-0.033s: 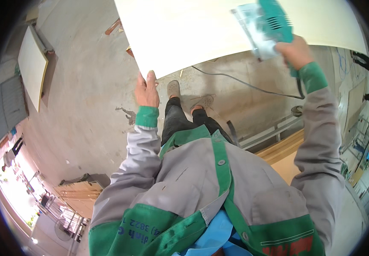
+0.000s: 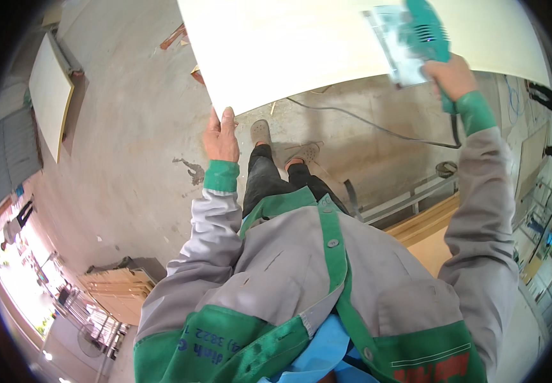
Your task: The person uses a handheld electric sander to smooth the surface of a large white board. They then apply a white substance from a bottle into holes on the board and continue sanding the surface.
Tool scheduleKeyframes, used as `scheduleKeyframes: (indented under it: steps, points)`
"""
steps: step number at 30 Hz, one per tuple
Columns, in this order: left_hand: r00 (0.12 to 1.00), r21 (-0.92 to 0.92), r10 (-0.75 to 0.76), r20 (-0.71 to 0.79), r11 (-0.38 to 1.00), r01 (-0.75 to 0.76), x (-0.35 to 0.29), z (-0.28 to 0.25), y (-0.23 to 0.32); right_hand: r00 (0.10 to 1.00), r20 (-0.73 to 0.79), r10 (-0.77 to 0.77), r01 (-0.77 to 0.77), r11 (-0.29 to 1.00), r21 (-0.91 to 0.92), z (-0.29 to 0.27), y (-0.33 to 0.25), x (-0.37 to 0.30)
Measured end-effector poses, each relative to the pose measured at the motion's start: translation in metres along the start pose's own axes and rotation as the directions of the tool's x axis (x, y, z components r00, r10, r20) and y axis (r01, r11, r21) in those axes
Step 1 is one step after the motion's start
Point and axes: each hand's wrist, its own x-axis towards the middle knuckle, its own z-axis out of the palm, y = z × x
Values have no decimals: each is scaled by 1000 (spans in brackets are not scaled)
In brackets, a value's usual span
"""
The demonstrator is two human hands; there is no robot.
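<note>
A large white board (image 2: 276, 51) spans the top of the view, its near edge running toward the right. My left hand (image 2: 223, 137) grips the board's near left corner, thumb up along the edge and the other fingers partly hidden. Over the right part of the board, my right hand (image 2: 453, 76) is closed around the handle of a teal corded power tool (image 2: 430, 35). The tool has a vented body and a flat, pale plate, which is blurred. A dark cord (image 2: 378, 129) hangs from its handle and curves to the left below the board.
My feet in clogs (image 2: 261, 132) stand on the concrete floor (image 2: 123, 147) below the near edge. Another white panel (image 2: 51, 96) leans at the far left. Stacked wooden boards (image 2: 426, 220) and a metal rail (image 2: 410, 203) lie to the right. Brown panels (image 2: 116, 290) stand at lower left.
My right hand and the power tool have shifted slightly to the right over the board. My left hand keeps its hold on the corner.
</note>
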Motion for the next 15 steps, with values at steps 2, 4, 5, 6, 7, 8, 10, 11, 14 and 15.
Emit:
scheduleKeyframes:
  steps: [2, 4, 5, 6, 7, 8, 10, 11, 14, 15]
  points:
    - [982, -321, -181, -52, 934, 156, -11, 1, -11, 998, -52, 33, -34, 999, -8, -22, 37, 28]
    - [979, -365, -201, -33, 914, 176, -11, 3, -19, 986, -97, 138, -125, 984, 129, -38, 62, 50]
    - [981, -390, -196, -18, 904, 173, -9, 4, -20, 978, -111, 177, -156, 972, 176, -40, 67, 55]
    - [974, -336, -221, -46, 922, 194, -6, 5, -22, 961, -75, 267, -239, 934, 264, -38, 66, 55]
    - [983, -313, -183, -27, 935, 166, -4, 5, -20, 976, -113, 186, -161, 967, 197, -35, 60, 51]
    - [988, -285, -155, -20, 948, 143, -2, 4, -21, 982, -111, 151, -130, 976, 176, -27, 52, 40]
    - [992, -246, -129, -2, 961, 125, -1, 0, -19, 990, -86, 107, -94, 985, 147, -10, 23, 18]
    - [991, -232, -134, 11, 964, 133, -2, -2, -19, 999, -50, -3, 6, 998, 66, 5, 6, 5]
    - [991, -194, -122, 59, 972, 131, -2, -8, -26, 994, 2, -110, 109, 993, 54, 52, -38, -28]
    - [995, -194, -73, 73, 977, 85, -2, -11, -31, 992, 68, -111, 107, 993, 54, 66, -49, -32]
